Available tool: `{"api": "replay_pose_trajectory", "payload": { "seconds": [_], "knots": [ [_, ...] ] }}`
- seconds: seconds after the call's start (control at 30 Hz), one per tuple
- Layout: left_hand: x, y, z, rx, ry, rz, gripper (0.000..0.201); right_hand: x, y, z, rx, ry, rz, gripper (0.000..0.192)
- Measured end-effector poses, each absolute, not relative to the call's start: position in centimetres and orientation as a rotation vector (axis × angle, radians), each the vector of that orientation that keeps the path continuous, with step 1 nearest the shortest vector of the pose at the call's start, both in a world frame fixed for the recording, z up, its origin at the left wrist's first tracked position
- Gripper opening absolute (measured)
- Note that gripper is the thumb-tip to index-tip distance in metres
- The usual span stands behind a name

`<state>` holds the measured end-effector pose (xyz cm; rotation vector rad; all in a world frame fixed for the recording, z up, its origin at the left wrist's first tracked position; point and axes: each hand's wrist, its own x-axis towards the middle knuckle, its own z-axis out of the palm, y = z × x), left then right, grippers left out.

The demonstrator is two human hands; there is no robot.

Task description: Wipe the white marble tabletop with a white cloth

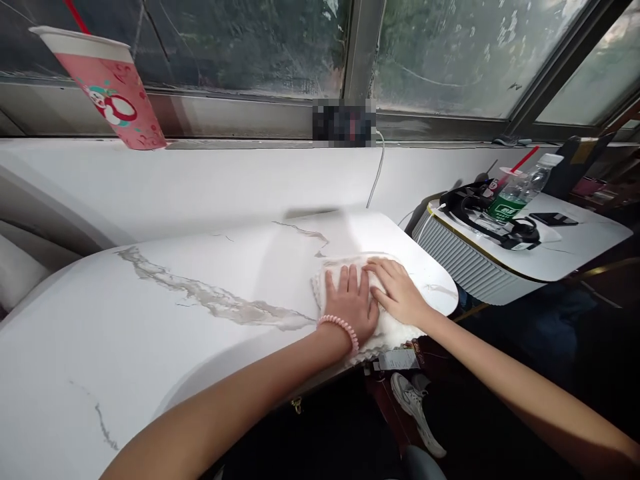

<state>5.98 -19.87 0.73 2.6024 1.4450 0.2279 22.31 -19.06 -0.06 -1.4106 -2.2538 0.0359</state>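
Observation:
A white cloth (pixel 395 331) lies spread at the right end of a white marble-patterned tabletop (pixel 165 333), its near edge reaching the table's front rim. My left hand (pixel 350 303) presses flat on the cloth, fingers stretched and a little spread, with a pink coiled band round the wrist. Beside it, my right hand (pixel 397 290) also rests flat on the cloth, fingers extended toward the left hand. The two hands are very close, around the left thumb. Part of the cloth is hidden beneath them.
On the windowsill stand a pink paper cup (pixel 117 100) with a red straw and a blurred dark object with a white cable (pixel 382 167). At right, a second table (pixel 560 257) bears a plastic bottle (pixel 520 193), a black headset (pixel 470 207) and a phone (pixel 553 219). A shoe (pixel 413 403) shows below.

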Motion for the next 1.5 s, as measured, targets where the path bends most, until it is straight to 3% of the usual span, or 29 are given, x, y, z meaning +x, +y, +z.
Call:
{"api": "replay_pose_trajectory", "payload": {
  "seconds": [0.27,0.47,0.87,1.13,1.5],
  "knots": [
    [3.5,-12.6,2.1,2.334,1.572,0.264,0.045,19.4,-13.5,-0.1,-1.376,-2.287,0.013,0.037],
    [2.4,-6.5,0.9,2.338,1.665,0.501,0.046,17.4,-5.8,-0.3,-1.461,-2.263,0.008,0.035],
    [0.6,1.9,0.4,2.364,1.697,0.555,0.044,15.3,3.1,-1.4,-1.440,-2.198,-0.066,0.032],
    [-0.2,3.4,0.3,2.361,1.707,0.581,0.043,13.6,5.2,-1.9,-1.511,-2.132,-0.238,0.029],
    [-5.2,0.8,0.5,2.303,1.861,0.574,0.046,7.9,3.4,-1.2,-1.504,-2.263,-0.181,0.032]
  ]
}}
